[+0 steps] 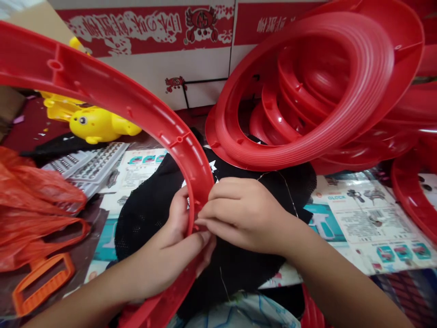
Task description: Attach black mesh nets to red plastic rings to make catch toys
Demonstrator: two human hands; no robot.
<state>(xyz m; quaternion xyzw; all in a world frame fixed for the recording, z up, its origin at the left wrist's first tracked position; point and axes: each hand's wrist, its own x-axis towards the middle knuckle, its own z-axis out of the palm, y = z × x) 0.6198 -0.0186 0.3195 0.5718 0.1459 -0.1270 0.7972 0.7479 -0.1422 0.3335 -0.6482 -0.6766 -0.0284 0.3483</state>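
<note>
A large curved red plastic ring [160, 125] stands on edge across the left half of the view, its hollow ribbed inner side facing me. My left hand [184, 246] is wrapped around its lower stretch, fingers on the far side and thumb on the near side. My right hand [244, 214] has its fingertips pinched together at the ring's inner channel, close to the left thumb. Whatever lies between those fingertips is too small or hidden to make out. Beneath both hands spreads a black mesh cloth [143, 209] with white marks.
More red rings [307, 155] are piled at the back right. On the left lie a yellow toy [105, 125], trays of small metal parts [99, 164], an orange plastic bag [34, 205] and an orange handle [44, 282]. Printed cardboard [362, 228] covers the table; cartons [143, 68] stand behind.
</note>
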